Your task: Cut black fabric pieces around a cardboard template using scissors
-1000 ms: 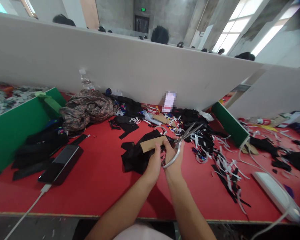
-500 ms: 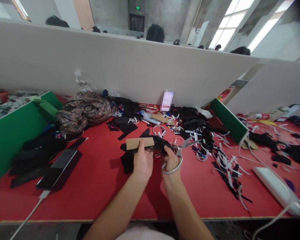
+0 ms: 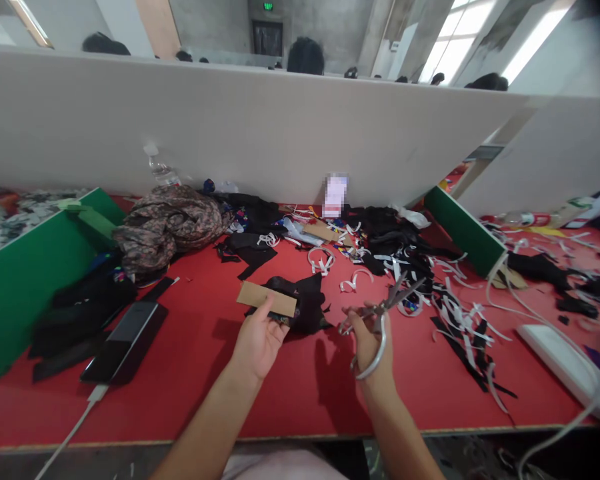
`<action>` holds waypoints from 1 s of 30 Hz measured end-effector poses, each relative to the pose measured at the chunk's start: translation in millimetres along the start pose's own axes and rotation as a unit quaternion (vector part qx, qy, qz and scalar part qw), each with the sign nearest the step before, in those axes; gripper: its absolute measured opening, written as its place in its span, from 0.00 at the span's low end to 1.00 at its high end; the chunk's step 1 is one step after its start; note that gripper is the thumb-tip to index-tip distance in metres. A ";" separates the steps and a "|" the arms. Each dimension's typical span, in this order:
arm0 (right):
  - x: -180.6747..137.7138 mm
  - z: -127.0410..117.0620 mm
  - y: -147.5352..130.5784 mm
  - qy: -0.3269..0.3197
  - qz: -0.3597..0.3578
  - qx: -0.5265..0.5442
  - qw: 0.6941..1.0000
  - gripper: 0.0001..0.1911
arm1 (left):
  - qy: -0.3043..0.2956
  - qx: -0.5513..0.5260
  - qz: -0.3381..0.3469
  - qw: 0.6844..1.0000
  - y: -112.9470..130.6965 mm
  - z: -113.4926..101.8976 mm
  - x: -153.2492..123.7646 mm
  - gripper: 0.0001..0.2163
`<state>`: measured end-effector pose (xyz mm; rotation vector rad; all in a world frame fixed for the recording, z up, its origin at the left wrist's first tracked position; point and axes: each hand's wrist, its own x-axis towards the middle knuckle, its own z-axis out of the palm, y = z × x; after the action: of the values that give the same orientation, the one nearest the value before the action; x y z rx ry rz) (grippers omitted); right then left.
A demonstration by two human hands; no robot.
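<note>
My left hand (image 3: 261,340) is closed on a tan cardboard strip (image 3: 265,299), its thumb pressed on top. Black cloth (image 3: 310,307) hangs from the same grip, behind and to the right of the strip. My right hand (image 3: 373,343) holds a pair of metal scissors (image 3: 380,313), fingers through the handles, blades parted and pointing up and to the right. A gap of bare red table separates the scissors from the cloth. The fingers of my left hand beneath the strip are partly hidden.
Black cloth scraps and white strips (image 3: 450,313) are heaped on the right. A phone on a charger block (image 3: 123,343) lies left, near dark cloth (image 3: 80,313). Patterned fabric (image 3: 173,223), a bottle (image 3: 163,170) and a propped phone (image 3: 335,193) stand along the partition. Green dividers (image 3: 467,230) flank the table.
My hands have moved apart: the right one went right and slightly down with the scissors, away from the black cloth. My left hand moved a little left and down with the cardboard and cloth.
</note>
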<state>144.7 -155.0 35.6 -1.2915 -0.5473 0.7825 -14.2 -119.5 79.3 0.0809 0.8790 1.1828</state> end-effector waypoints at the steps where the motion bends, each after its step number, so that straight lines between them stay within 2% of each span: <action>1: 2.9 0.3 -4.5 -0.033 -0.007 -0.027 0.999 0.19 | -0.007 0.017 -0.010 1.000 0.7 -0.9 -3.7 0.09; 3: 8.4 4.5 -14.3 -0.139 0.028 -0.062 0.988 0.18 | -0.019 0.050 -0.026 0.998 1.0 -2.4 -10.8 0.09; 5: 13.4 12.0 -22.0 -0.234 0.085 -0.088 0.964 0.17 | -0.031 0.081 -0.034 0.996 0.4 -4.0 -16.8 0.09; 9: 21.0 28.6 -27.8 -0.333 0.162 -0.072 0.926 0.15 | -0.049 0.127 -0.059 0.989 0.0 -7.7 -25.7 0.09; 11: 22.7 35.1 -29.5 -0.350 0.200 -0.028 0.915 0.16 | -0.050 0.142 -0.075 0.986 0.5 -10.0 -28.7 0.09; 13: 23.1 40.0 -32.5 -0.344 0.206 0.002 0.916 0.19 | -0.051 0.152 -0.084 0.983 0.8 -13.2 -30.4 0.09; 19: 26.4 41.6 -40.9 -0.308 0.117 -0.028 0.944 0.19 | -0.063 0.180 -0.097 0.977 3.2 -25.2 -30.6 0.11; 22: 27.7 35.0 -38.7 -0.344 0.083 -0.109 0.929 0.15 | -0.070 0.186 -0.092 0.976 8.5 -25.0 -32.1 0.13; 24: 26.1 30.6 -36.0 -0.394 0.104 -0.141 0.902 0.14 | -0.073 0.189 -0.084 0.976 12.5 -22.7 -34.0 0.13; 26: 22.9 28.4 -33.5 -0.425 0.156 -0.120 0.884 0.15 | -0.077 0.191 -0.079 0.975 15.1 -20.6 -35.9 0.12; 28: 19.9 28.9 -32.7 -0.419 0.213 -0.066 0.880 0.18 | -0.075 0.194 -0.081 0.975 16.0 -19.8 -37.3 0.11; 30: 18.4 31.5 -34.4 -0.404 0.240 -0.025 0.882 0.21 | -0.070 0.200 -0.088 0.973 15.8 -20.4 -38.0 0.12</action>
<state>139.8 -123.8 74.6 -1.1190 -0.9215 1.7676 -43.0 -152.1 94.1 0.4011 0.9671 0.8131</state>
